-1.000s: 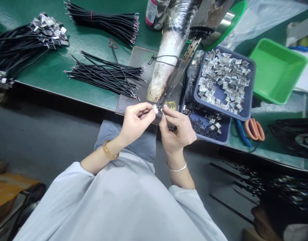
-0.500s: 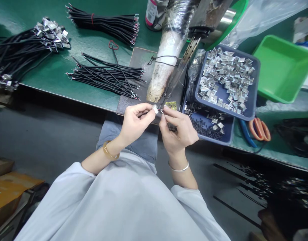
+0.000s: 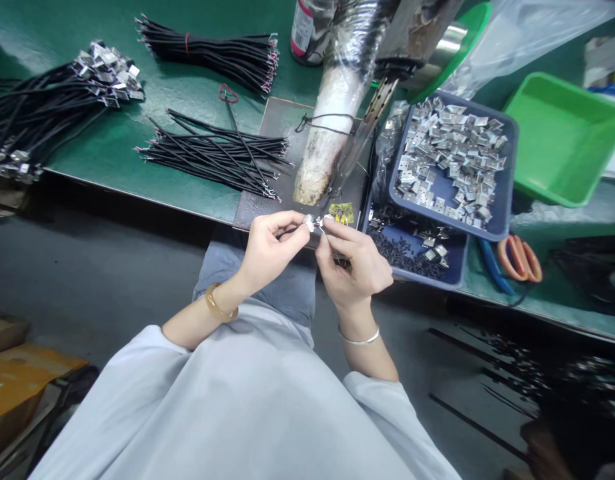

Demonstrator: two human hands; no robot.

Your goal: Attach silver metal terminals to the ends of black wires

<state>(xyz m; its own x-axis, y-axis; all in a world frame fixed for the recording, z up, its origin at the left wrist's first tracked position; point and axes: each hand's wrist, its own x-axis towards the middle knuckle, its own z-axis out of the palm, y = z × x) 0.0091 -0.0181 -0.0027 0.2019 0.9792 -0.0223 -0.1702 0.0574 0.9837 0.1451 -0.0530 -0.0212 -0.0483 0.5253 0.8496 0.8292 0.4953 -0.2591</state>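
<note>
My left hand (image 3: 275, 250) is closed in a pinch on a small silvery metal connector (image 3: 309, 225) in front of the dark work plate's edge. Facing it from the right, my right hand (image 3: 352, 260) pinches a thin silvery wire (image 3: 322, 229) by its thumb and fingertips. Both sets of fingertips almost meet, and whether wire and connector touch I cannot tell. Just beyond them the perforated metal barrel of a soldering iron (image 3: 382, 100) slants down, beside a stained white tube (image 3: 332, 123). A yellowish pad (image 3: 341, 213) lies by my right fingertips.
Cut black cables (image 3: 207, 153) lie on the left, with a tied cable bundle (image 3: 207, 50) behind. Cables with metal connectors (image 3: 107, 70) are heaped at far left. A blue tray (image 3: 510, 173) of metal pieces, a green bin (image 3: 562, 147) and orange-handled scissors (image 3: 520, 259) stand right.
My right fingertips have shifted slightly, and more silvery metal shows between the two hands. The left hand keeps its pinch. The whole view has moved a little.
</note>
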